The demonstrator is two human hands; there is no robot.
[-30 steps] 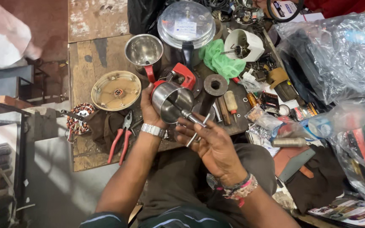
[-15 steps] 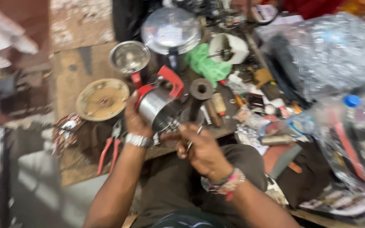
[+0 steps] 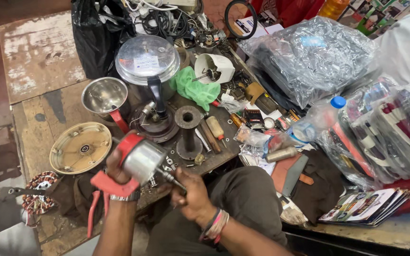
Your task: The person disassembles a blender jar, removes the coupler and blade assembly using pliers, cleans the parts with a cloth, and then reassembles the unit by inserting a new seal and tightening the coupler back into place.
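Observation:
My left hand [image 3: 115, 167] grips a steel mixer jar [image 3: 141, 160] with a red handle and red base, tilted on its side above the bench's near edge. My right hand [image 3: 189, 192] is closed around a thin metal tool [image 3: 171, 178] whose tip meets the jar's underside. A steel watch sits on my left wrist and coloured threads on my right wrist.
On the worn wooden bench [image 3: 39, 52] stand a pressure cooker [image 3: 147, 61], a second steel jar [image 3: 104, 97], a round metal plate [image 3: 80, 147], a metal spool stand [image 3: 189, 132] and a green cloth [image 3: 195, 90]. Red-handled pliers [image 3: 93, 213] lie near my left forearm. Plastic-wrapped goods [image 3: 309, 57] pile at right.
The jar and both hands have come nearer to me and lower over the bench edge. The camera has shifted so the bench sits further back.

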